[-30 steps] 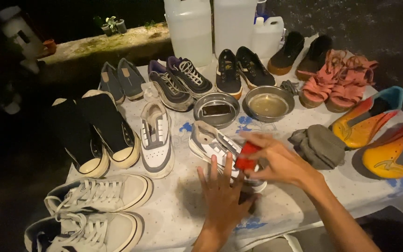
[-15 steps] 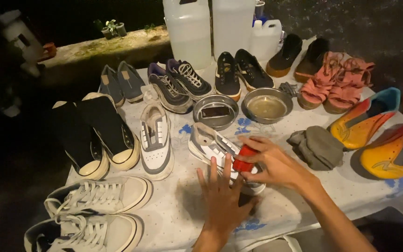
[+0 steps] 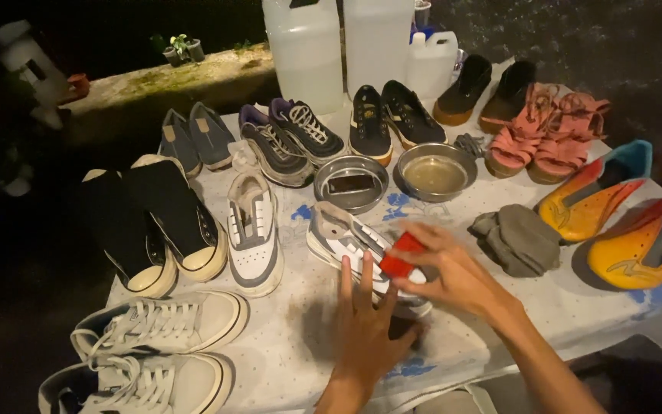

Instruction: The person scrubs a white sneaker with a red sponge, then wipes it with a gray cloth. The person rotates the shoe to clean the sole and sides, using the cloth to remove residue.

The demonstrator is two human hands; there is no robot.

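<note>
**Red block on sneaker, near table front edge**

Right hand (image 3: 453, 280) is pinching a red block (image 3: 401, 255) against the grey-white sneaker (image 3: 354, 249). Left hand (image 3: 365, 326) is lying flat, fingers spread, touching the sneaker's near side. Bare tablecloth (image 3: 285, 345) is lying open leftward.

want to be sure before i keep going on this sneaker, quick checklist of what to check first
1. Red block gripped in right hand: ok.
2. Left hand steadying the sneaker: ok, fingers lie against it.
3. Block touching the sneaker: cannot tell.
4. Bowl with liquid close by: ok.
5. Grey cloth beside the right hand: ok.
</note>
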